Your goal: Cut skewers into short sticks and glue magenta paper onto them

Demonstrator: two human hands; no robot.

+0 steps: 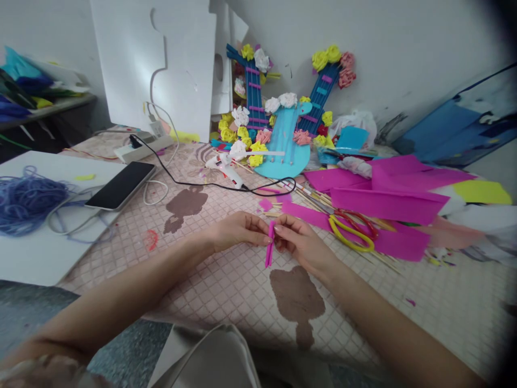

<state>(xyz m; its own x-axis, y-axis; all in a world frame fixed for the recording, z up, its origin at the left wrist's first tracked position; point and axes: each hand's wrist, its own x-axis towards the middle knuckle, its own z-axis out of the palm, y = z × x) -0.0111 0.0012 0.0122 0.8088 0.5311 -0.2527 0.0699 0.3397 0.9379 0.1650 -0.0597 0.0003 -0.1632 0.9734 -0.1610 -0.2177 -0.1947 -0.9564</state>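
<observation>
Between my two hands, above the patterned tablecloth, is a narrow folded strip of magenta paper (269,254). My left hand (241,231) pinches its left side between thumb and fingers. From the right, my right hand (297,241) pinches the same strip near its upper part. The strip's lower end hangs free and points down. Some fingertips behind the strip are hidden. Just beyond my hands lie small magenta paper pieces and thin wooden sticks (309,199). Scissors with yellow and red handles (352,237) rest on magenta sheets (388,202) to the right.
A white glue gun (226,168) with a black cord lies ahead, before blue guitar-shaped decorations (285,145) with paper flowers. Leftward are a phone (121,186), purple yarn (30,202) on a white board (36,258), and a power strip (143,149). White panels (181,64) lean on the wall.
</observation>
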